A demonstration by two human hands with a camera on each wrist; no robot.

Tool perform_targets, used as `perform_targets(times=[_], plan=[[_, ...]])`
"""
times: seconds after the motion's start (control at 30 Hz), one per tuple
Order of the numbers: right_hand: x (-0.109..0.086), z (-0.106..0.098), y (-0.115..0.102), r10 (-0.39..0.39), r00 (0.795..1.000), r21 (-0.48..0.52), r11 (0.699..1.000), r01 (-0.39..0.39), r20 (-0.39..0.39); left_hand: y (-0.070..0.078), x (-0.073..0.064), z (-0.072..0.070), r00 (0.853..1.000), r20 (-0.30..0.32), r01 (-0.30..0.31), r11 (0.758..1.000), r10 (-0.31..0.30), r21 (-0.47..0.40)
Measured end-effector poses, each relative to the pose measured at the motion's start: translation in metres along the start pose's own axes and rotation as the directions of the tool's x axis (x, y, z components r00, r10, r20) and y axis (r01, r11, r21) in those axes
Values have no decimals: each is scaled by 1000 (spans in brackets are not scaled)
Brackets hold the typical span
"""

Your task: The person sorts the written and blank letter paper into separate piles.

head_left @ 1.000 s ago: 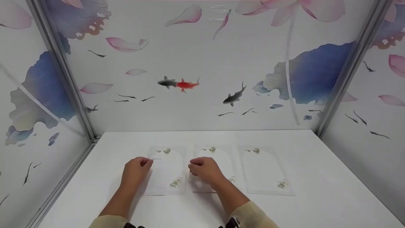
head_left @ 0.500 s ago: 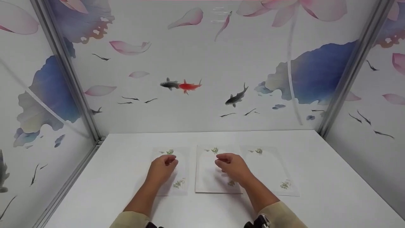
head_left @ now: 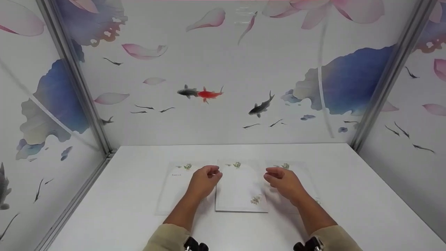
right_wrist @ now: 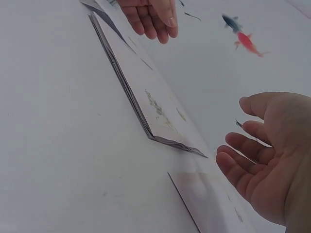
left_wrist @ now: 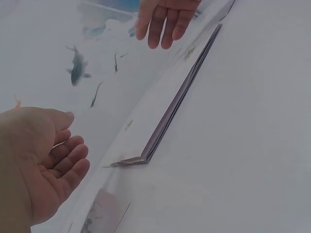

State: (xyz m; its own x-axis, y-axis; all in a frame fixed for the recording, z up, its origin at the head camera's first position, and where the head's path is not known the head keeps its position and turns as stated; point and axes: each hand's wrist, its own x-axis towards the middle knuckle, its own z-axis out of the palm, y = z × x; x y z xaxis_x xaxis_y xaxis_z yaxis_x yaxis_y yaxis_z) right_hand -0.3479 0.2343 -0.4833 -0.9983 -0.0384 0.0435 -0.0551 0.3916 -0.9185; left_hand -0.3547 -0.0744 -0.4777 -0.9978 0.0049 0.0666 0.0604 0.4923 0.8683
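Observation:
A stack of white paper (head_left: 237, 190) with green plant prints in its corners lies in the middle of the table. Its thick layered edge shows in the left wrist view, where the same paper stack (left_wrist: 160, 119) runs diagonally. My left hand (head_left: 205, 181) hovers at the stack's left side, fingers loosely bent, holding nothing. On the other side, my right hand (head_left: 285, 183) hangs over the gap and the right-hand sheet (head_left: 310, 176), also without anything in it. Both palms face inward in the right wrist view, with the stack (right_wrist: 129, 82) below the hands.
Left of the stack lies a similar sheet (head_left: 169, 197) with a short line of print near its top. The white table (head_left: 139, 164) ends at a back wall (head_left: 223, 129) painted with fish and petals. Side walls (head_left: 400, 164) stand left and right.
Both hands have moved to the right: the left from the left sheet to the middle stack's left edge, the right from over that stack to its right side. The papers stay in place.

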Motion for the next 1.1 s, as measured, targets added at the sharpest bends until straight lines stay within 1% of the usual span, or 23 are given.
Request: perform_targets(times=[0.1,0.17,0.23,0.27,0.33,0.4,0.47,0.53,0.6,0.63,0.7,0.73,0.87,1.0,1.1], plan=[[-1,-4,1,-5,1000,-12,1000,5,9,3,-1,7,1000,23,-9,1000,9,-14],[-1,-2,-1,-12,1000,-46,999,13,10,3,-2,7,999,46,-13,1000,13,-8],[-2,1,-3,-16,1000,-90,996,18,24,1,-4,7,997,79,-27,999,25,21],[-3,3,-4,-17,999,-119,993,21,36,0,-6,6,994,102,-46,998,41,41],[-5,6,-6,-19,997,-186,982,33,78,-2,-8,6,985,158,-81,992,66,93],[-7,10,-7,-15,990,-233,971,48,142,-4,-11,6,970,226,-126,980,89,155],[-9,13,-7,-18,977,-291,953,81,214,-6,-13,7,947,305,-174,961,102,217],[-11,15,-6,-25,957,-336,933,126,289,-7,-16,8,919,383,-217,935,99,279],[-13,16,-6,-31,933,-372,912,173,358,-7,-19,8,890,444,-265,905,98,332],[-14,16,-6,-29,922,-395,898,194,386,-7,-20,8,879,468,-284,891,94,353],[-15,17,-6,-15,902,-426,878,218,431,-8,-22,8,863,498,-307,869,83,388],[-16,17,-6,-2,895,-440,870,222,446,-8,-23,9,860,504,-313,860,77,402],[-18,19,-7,53,877,-495,841,218,477,-9,-25,11,858,512,-316,830,43,459],[-18,22,-5,90,875,-544,812,212,475,-9,-26,13,856,516,-327,804,29,497],[-18,23,-3,104,878,-563,801,204,467,-10,-25,14,856,517,-340,788,33,513]])
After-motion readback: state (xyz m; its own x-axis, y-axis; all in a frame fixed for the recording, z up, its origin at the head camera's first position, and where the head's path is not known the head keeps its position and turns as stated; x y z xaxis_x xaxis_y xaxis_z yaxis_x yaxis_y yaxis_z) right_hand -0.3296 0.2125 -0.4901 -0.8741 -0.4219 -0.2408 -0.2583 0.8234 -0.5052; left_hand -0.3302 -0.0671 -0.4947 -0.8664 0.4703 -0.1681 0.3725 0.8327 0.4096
